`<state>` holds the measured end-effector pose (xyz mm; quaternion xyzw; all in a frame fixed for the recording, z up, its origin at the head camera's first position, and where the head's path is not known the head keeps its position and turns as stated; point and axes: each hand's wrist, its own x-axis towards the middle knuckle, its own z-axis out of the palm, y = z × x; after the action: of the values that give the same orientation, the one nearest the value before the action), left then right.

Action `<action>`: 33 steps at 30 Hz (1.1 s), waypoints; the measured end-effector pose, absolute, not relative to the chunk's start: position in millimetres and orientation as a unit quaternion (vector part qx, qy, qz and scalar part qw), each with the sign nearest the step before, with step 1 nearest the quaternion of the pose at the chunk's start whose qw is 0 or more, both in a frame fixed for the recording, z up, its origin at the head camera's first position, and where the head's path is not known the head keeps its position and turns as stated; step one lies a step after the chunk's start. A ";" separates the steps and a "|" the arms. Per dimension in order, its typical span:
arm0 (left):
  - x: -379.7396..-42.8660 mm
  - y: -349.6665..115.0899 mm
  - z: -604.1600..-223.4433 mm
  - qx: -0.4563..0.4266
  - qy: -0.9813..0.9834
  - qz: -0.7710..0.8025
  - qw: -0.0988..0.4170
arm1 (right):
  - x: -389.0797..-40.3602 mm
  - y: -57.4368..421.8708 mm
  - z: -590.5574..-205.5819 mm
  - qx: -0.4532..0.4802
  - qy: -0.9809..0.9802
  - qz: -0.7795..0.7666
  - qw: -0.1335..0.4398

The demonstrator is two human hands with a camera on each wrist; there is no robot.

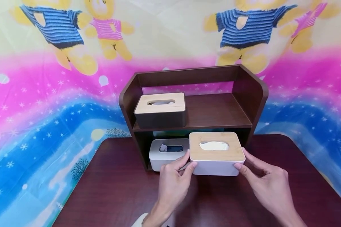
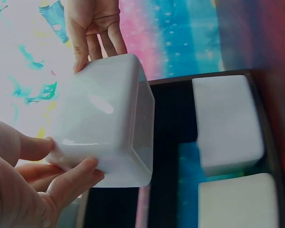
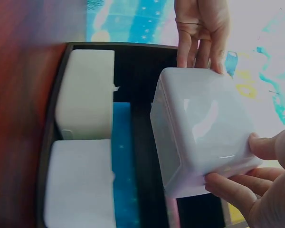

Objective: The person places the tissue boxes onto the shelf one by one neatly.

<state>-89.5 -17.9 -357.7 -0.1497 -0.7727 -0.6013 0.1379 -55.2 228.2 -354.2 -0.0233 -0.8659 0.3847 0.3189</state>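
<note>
A white tissue box with a light wooden lid (image 1: 217, 168) is held up in front of the shelf unit, a white tissue showing in its oval slot. My left hand (image 1: 174, 179) grips its left side, thumb at the front corner. On the opposite side my right hand (image 1: 268, 183) grips it the same way. Both wrist views show the box's glossy white body (image 2: 95, 114) between the two hands. Behind my left hand, a light grey tissue box (image 1: 170, 154) stands in the lower compartment. Another white box (image 3: 80, 185) beside it is hidden in the head view by the held box.
A dark brown two-tier shelf unit (image 1: 216, 108) stands on a dark red-brown table (image 1: 110, 189). On the left of its upper shelf sits a black tissue box with a wooden lid (image 1: 160, 119). A colourful bear-print cloth (image 1: 170, 37) hangs behind.
</note>
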 end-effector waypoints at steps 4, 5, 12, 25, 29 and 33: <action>-90.6 -20.0 -341.1 -0.164 -0.785 -0.576 0.157 | -54.9 228.2 -339.9 -0.007 -0.861 0.391 0.326; -91.0 -20.4 -336.9 -0.168 -0.787 -0.570 0.164 | -54.9 228.0 -335.9 -0.004 -0.860 0.392 0.327; -92.9 -20.7 -310.6 -0.180 -0.793 -0.549 0.195 | -56.5 230.6 -314.4 0.006 -0.859 0.388 0.333; -97.6 -19.4 -278.7 -0.185 -0.808 -0.520 0.207 | -61.2 239.1 -285.6 0.007 -0.867 0.379 0.323; -101.4 -17.4 -270.8 -0.190 -0.799 -0.525 0.222 | -64.9 239.9 -278.2 0.020 -0.862 0.380 0.335; -107.2 -14.2 -262.8 -0.194 -0.791 -0.535 0.226 | -71.2 241.0 -268.6 0.024 -0.862 0.382 0.333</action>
<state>-107.2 -14.2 -262.8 -0.1943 -0.7906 -0.5346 0.2265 -71.2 241.0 -268.6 0.0240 -0.8615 0.3821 0.3335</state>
